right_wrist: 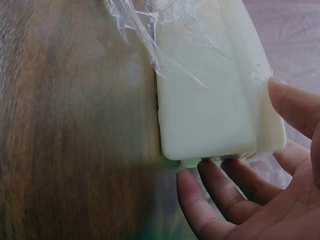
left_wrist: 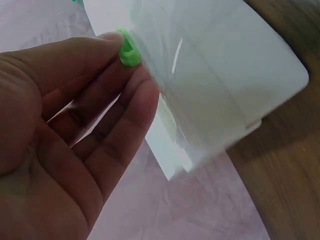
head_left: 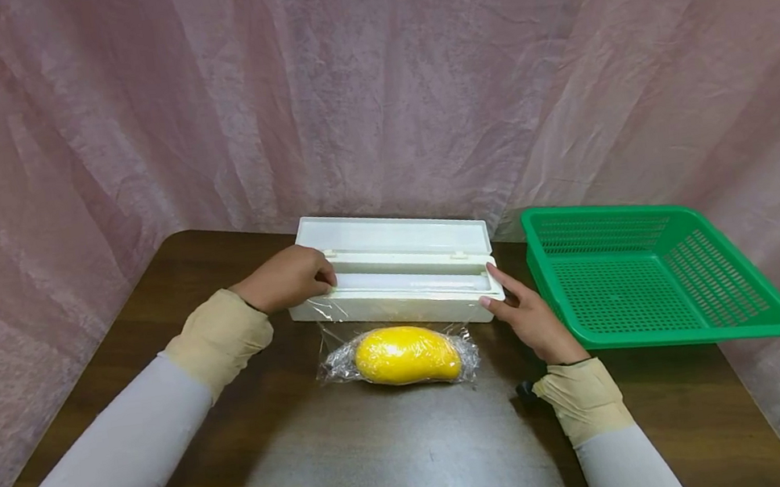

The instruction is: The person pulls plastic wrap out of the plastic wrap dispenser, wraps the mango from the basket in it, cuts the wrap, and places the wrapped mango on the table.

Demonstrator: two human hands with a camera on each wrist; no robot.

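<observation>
A white cling film dispenser box point(head_left: 390, 307) stands with its lid point(head_left: 396, 234) raised, a roll of film point(head_left: 409, 282) inside. Clear film hangs over its front toward a yellow mango point(head_left: 407, 353), which lies wrapped in film before the box. At the box's left end, my left hand point(head_left: 292, 278) pinches a small green slide cutter point(left_wrist: 130, 54) between thumb and finger at the edge. My right hand point(head_left: 534, 323) holds the right end, thumb at the front and fingers around the end. Whether the film is cut cannot be told.
A green plastic basket point(head_left: 686, 335) stands at the right, close to my right hand. The brown wooden table point(head_left: 358, 458) ends at a pink curtain point(head_left: 371, 91) behind the box. A small dark object point(head_left: 526, 392) lies by the right wrist.
</observation>
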